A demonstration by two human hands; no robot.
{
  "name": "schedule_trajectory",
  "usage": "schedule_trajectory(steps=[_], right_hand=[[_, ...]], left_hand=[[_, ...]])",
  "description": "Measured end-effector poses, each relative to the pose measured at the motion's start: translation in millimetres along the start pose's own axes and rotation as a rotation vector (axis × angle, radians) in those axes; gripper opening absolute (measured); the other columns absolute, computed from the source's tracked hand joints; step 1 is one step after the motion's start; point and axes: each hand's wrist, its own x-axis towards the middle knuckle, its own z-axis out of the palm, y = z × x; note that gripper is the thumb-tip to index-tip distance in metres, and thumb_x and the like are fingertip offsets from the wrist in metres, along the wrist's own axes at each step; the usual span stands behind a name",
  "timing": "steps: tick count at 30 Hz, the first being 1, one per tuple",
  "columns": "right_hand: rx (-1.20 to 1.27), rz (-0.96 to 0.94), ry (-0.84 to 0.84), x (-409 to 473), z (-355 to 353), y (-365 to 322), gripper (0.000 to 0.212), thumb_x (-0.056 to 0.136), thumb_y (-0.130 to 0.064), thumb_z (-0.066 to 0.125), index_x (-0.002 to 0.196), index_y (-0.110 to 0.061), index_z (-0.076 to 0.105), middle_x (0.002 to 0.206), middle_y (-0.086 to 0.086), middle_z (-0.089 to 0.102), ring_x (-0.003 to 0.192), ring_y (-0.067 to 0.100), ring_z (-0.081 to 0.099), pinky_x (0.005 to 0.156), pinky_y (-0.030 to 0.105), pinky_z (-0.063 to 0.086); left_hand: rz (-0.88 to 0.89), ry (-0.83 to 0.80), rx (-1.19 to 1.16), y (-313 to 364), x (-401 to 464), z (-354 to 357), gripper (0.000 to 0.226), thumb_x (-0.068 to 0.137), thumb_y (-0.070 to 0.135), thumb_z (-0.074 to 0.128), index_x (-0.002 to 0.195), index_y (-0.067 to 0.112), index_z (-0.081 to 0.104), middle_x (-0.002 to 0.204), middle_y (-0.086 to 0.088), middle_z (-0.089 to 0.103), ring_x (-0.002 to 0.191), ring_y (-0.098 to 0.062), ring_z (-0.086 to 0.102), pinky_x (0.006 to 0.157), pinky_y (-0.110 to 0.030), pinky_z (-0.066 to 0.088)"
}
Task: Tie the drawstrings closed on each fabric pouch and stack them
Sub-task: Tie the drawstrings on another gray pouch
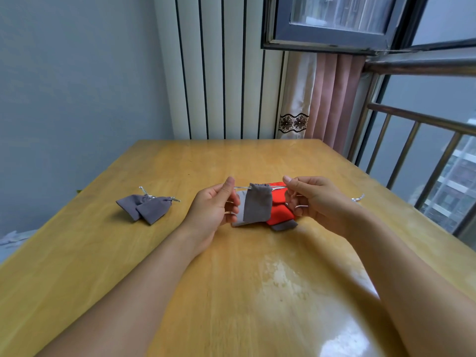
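Left hand (217, 202): you pinch one end of the drawstring (277, 187) between thumb and fingers, pulling outward.
Right hand (309, 197): you pinch the opposite cord end, thumb on top, pulling the other way.
Grey pouch (257, 203): it hangs between your two hands, just inside each thumb, lifted off the tabletop (231, 292), its mouth gathered along the taut cord.
Waiting pile (279, 212): red and grey pouches lie beneath and just beyond your hands, overlapping.
Finished pouches (144, 206): two grey ones lie overlapped well out past your left hand, cords apparently knotted.
Handling: the pouch looks light, soft and limp; it will sag and twist, so steer it by the cord, not the cloth.
Grip point: take the cord close to the gathered mouth; the thin, smooth-looking string may slip if held at its tips.
Loose cord (358, 198): a silvery piece lies beyond your right wrist.
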Motion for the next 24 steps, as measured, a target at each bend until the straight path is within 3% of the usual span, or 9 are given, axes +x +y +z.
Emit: schedule_trajectory(steps=[5,8,10,14,17,19,21,24], right_hand=[[0.002,-0.02,0.137,1,-3,-2,0.029,0.095,-0.025,0.064,0.072,-0.008,0.058,0.068,0.006,0.055,0.061,0.014,0.048,0.052,0.02,0.043],[0.098,-0.015,0.189,3,5,-2,0.024,0.096,-0.024,0.062,0.079,-0.009,0.059,0.074,0.005,0.063,0.06,0.012,0.056,0.057,0.023,0.046],[0.322,0.008,0.159,4,13,-2,0.025,0.098,-0.025,0.059,0.078,-0.01,0.059,0.083,0.005,0.072,0.06,0.011,0.06,0.059,0.024,0.046],[0.826,0.064,-0.044,3,29,-1,0.036,0.097,-0.029,0.054,0.064,-0.016,0.046,0.107,0.009,0.074,0.059,0.01,0.054,0.045,0.017,0.038],[0.928,0.084,-0.095,5,40,0,0.035,0.096,-0.035,0.052,0.067,-0.017,0.046,0.085,0.003,0.072,0.053,0.009,0.052,0.041,0.017,0.035],[0.914,0.104,-0.124,6,43,1,0.034,0.099,-0.038,0.047,0.072,-0.017,0.046,0.066,-0.002,0.061,0.05,0.008,0.049,0.04,0.015,0.034],[0.881,0.119,-0.15,6,42,1,0.033,0.099,-0.037,0.048,0.072,-0.017,0.045,0.059,-0.004,0.047,0.048,0.007,0.041,0.041,0.015,0.033],[0.764,0.049,-0.082,8,42,-3,0.032,0.101,-0.03,0.047,0.073,-0.017,0.039,0.059,-0.002,0.037,0.05,0.009,0.029,0.044,0.018,0.028]], left_hand=[[-0.016,0.187,-0.108,2,10,-7,0.034,0.099,0.031,0.053,0.07,0.015,0.055,0.066,0.005,0.057,0.058,-0.006,0.049,0.057,-0.02,0.044],[-0.045,0.201,-0.253,3,11,-3,0.033,0.1,0.029,0.054,0.069,0.016,0.051,0.074,0.004,0.062,0.064,-0.006,0.054,0.057,-0.02,0.045],[-0.096,0.126,-0.402,6,9,-2,0.033,0.098,0.032,0.055,0.069,0.017,0.052,0.084,0.002,0.068,0.068,-0.009,0.057,0.055,-0.021,0.043],[-0.204,-0.134,-0.587,11,2,-3,0.034,0.092,0.042,0.056,0.065,0.022,0.054,0.103,0.001,0.071,0.065,-0.009,0.055,0.051,-0.019,0.035],[-0.198,-0.303,-0.631,13,-4,3,0.031,0.09,0.044,0.052,0.067,0.022,0.051,0.116,0.001,0.071,0.059,-0.005,0.05,0.047,-0.017,0.031],[-0.194,-0.325,-0.621,17,-7,6,0.03,0.09,0.044,0.05,0.069,0.023,0.05,0.095,0.004,0.072,0.05,-0.003,0.046,0.044,-0.015,0.029],[-0.174,-0.287,-0.587,17,-5,4,0.031,0.092,0.042,0.049,0.069,0.022,0.05,0.069,0.008,0.059,0.044,-0.002,0.038,0.042,-0.015,0.026],[-0.121,-0.151,-0.562,13,5,0,0.032,0.098,0.037,0.048,0.071,0.02,0.049,0.061,0.006,0.043,0.042,-0.004,0.029,0.042,-0.015,0.024]])
